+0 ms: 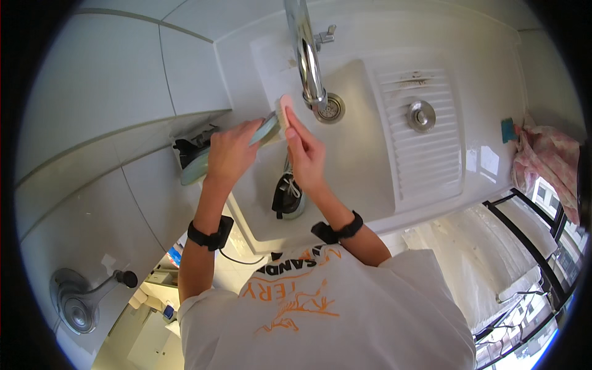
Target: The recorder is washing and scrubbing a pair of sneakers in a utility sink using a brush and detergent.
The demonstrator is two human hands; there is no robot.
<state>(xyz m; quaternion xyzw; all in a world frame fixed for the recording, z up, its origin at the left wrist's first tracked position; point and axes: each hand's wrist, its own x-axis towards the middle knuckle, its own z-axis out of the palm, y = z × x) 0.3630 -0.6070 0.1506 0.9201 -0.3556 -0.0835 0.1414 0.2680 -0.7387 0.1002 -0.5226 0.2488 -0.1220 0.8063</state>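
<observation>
My left hand (pixel 232 154) is closed around a black shoe (pixel 192 147) with a pale green sole (pixel 196 169), held tilted over the left rim of the sink. In my right hand (pixel 307 155) is a pink scrubbing brush (pixel 283 110), its pale bristles against or very near the sole's far end. Part of the held shoe is hidden behind my left hand. Below my hands, a second black shoe (pixel 287 195) with white laces lies in the white sink basin (pixel 364 179). My right wrist partly overlaps it.
A chrome faucet (pixel 306 58) reaches over the drain (pixel 330 108). Right of the basin is a ribbed washboard (pixel 425 160) with a round metal piece (pixel 422 116) on it. A pink cloth (pixel 542 157) and teal sponge (pixel 507 131) are farther right. Tiled wall (pixel 92 80) borders the left.
</observation>
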